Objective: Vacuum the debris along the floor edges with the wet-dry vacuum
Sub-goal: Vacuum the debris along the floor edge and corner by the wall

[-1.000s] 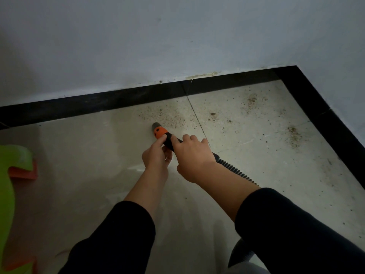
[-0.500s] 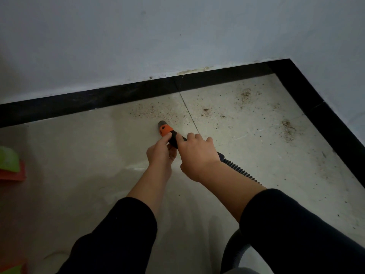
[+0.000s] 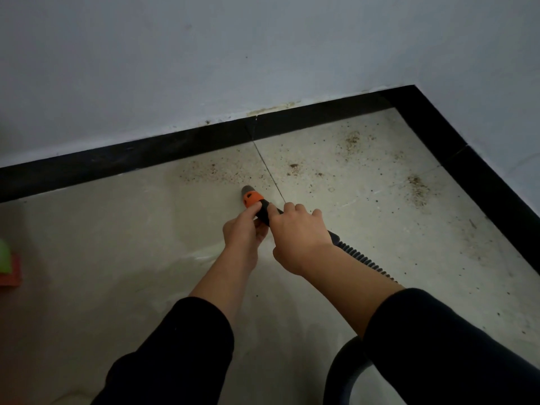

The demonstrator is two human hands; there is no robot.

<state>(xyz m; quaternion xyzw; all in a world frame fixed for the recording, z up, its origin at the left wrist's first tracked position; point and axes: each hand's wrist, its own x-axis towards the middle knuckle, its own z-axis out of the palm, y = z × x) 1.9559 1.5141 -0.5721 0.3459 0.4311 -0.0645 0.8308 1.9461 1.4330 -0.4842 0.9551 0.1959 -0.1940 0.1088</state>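
Note:
The vacuum nozzle [image 3: 252,197] has a grey tip and an orange collar on a black handle, and it points at the floor near the black baseboard. My left hand [image 3: 243,233] pinches the nozzle just behind the orange collar. My right hand [image 3: 298,238] grips the black handle further back, hiding most of it. A ribbed black hose [image 3: 365,260] runs back from my right hand under my right sleeve. Brown debris [image 3: 216,171] lies scattered just ahead of the tip, with more patches [image 3: 418,190] toward the right corner.
A black baseboard [image 3: 146,159] lines the white wall and turns at the corner at the right [image 3: 473,159]. A green and orange object [image 3: 7,267] sits at the left edge. The dark curved part of the vacuum [image 3: 342,372] shows at the bottom right.
The view has shifted, so the wall corner and debris sit lower and further right. The nozzle tip is a little nearer the debris by the baseboard. Both hands keep their hold.

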